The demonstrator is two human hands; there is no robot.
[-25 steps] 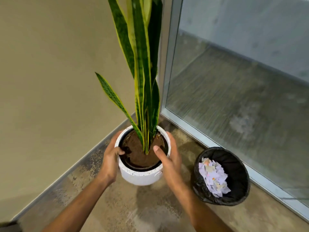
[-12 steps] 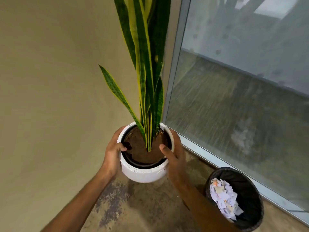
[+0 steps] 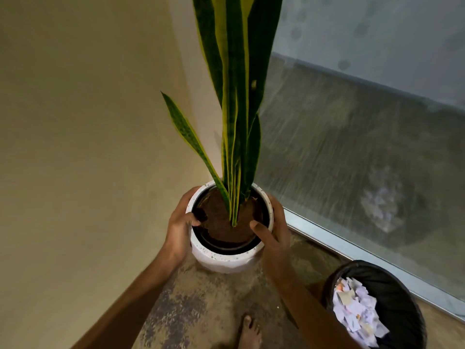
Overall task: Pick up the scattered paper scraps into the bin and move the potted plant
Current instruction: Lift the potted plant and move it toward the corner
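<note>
The potted plant [image 3: 221,260] is a tall snake plant in a round white pot with brown soil. It sits in the corner where the beige wall meets the glass pane. My left hand [image 3: 180,229] grips the pot's left rim, thumb hooked inside. On the right rim, my right hand [image 3: 275,238] holds on with its thumb over the soil. The black bin [image 3: 400,293] stands at the lower right, apart from the pot, with a heap of white and pale purple paper scraps [image 3: 357,316] inside.
A beige wall [image 3: 88,147] closes off the left side. A large glass pane [image 3: 364,147] with a metal bottom frame [image 3: 339,248] runs along the right. The floor [image 3: 201,311] is mottled concrete. My bare foot [image 3: 247,333] shows at the bottom edge.
Both hands have carried the pot farther into the corner, toward the wall and glass. The bin has slid toward the lower right of the view as I stepped forward.
</note>
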